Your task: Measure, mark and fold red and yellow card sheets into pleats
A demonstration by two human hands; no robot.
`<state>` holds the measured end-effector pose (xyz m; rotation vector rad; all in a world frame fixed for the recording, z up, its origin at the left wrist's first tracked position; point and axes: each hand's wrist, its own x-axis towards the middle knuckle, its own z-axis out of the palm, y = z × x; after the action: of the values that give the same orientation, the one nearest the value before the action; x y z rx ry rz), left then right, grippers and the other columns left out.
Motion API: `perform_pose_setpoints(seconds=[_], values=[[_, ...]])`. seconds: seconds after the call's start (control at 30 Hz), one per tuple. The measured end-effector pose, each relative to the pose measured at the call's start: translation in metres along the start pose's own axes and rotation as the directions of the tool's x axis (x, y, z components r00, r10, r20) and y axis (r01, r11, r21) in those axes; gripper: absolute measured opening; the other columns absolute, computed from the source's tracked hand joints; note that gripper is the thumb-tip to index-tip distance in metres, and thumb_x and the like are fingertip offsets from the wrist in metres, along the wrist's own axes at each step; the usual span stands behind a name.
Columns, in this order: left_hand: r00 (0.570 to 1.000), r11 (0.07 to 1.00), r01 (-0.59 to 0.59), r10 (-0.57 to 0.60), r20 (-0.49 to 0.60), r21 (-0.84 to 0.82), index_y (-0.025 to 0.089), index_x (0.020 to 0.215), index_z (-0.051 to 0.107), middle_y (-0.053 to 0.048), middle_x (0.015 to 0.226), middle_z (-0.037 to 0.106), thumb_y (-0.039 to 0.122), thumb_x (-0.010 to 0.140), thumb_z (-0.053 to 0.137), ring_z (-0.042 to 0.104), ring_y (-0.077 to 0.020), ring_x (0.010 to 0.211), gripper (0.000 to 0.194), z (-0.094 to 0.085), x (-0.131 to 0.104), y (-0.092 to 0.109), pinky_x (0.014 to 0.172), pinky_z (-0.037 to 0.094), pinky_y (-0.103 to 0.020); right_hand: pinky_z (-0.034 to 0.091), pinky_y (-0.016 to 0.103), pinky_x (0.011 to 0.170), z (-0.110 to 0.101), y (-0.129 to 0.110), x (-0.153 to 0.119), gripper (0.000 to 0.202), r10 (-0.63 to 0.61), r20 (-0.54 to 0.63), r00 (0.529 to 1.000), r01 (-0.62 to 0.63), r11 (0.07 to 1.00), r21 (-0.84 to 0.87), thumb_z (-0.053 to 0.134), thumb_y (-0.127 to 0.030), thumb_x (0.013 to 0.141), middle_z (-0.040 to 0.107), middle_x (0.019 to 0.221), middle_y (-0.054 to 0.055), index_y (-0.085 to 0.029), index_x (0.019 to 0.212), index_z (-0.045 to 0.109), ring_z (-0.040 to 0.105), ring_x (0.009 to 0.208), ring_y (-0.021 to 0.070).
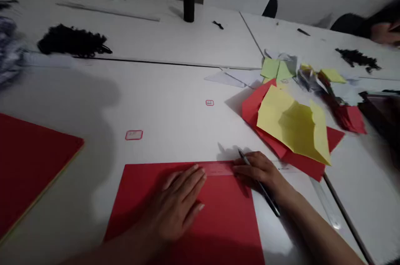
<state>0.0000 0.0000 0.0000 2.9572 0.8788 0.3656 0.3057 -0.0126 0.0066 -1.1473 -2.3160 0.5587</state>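
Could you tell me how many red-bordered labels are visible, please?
2: one label just beyond the red sheet under the left hand, the other label farther away and right; papers may hide more.

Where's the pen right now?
In the head view, right of centre, the pen is in the grip of the right hand, beside the upper right corner of the red sheet.

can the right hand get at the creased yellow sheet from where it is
Probably yes: the yellow sheet lies close beyond the right hand, on top of red paper, with nothing covering it. The hand holds a pen, though, which might hinder a clean grip.
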Motion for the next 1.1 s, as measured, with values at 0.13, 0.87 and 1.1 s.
perform_pose_setpoints(seconds=[0.13, 0.87, 1.1], values=[[1.0, 0.999, 0.019, -0.019, -0.003, -0.033, 0.018, 0.144, 0.036, -0.002, 0.145, 0.045, 0.032, 0.096, 0.044, 0.038, -0.0194, 0.133, 0.05, 0.0002, 0.0006, 0.0002, 0.104, 0.033, -0.033, 0.044, 0.041, 0.089, 0.0012, -0.0012, -0.0019, 0.035, 0.025, 0.008, 1.0, -0.025, 1.0, 0.004, 0.057, -0.013, 0.09, 0.064, 0.111, 0.006, -0.025, 0.123, 0.055, 0.055, 0.107, 0.0209], [1.0, 0.999, 0.01, -0.01, -0.006, -0.031, 0.016, 0.142, 0.038, -0.003, 0.146, 0.044, 0.03, 0.096, 0.042, 0.038, -0.0204, 0.134, 0.048, 0.0018, 0.0004, 0.0011, 0.101, 0.037, -0.036, 0.046, 0.042, 0.091, -0.0003, -0.0018, -0.0017, 0.035, 0.026, 0.014, 1.0, -0.026, 1.0, -0.003, 0.052, -0.013, 0.093, 0.064, 0.116, 0.006, -0.027, 0.125, 0.055, 0.057, 0.109, 0.0209], [1.0, 1.0, 0.022, -0.022, -0.005, -0.02, 0.017, 0.143, 0.037, -0.002, 0.145, 0.045, 0.03, 0.096, 0.041, 0.038, -0.0193, 0.134, 0.049, 0.0013, 0.0015, 0.0016, 0.104, 0.035, -0.035, 0.045, 0.042, 0.093, 0.0011, -0.0011, -0.0023, 0.037, 0.013, 0.004, 1.0, -0.013, 1.0, -0.006, 0.057, -0.011, 0.09, 0.064, 0.115, 0.006, -0.026, 0.124, 0.055, 0.055, 0.11, 0.0207]])
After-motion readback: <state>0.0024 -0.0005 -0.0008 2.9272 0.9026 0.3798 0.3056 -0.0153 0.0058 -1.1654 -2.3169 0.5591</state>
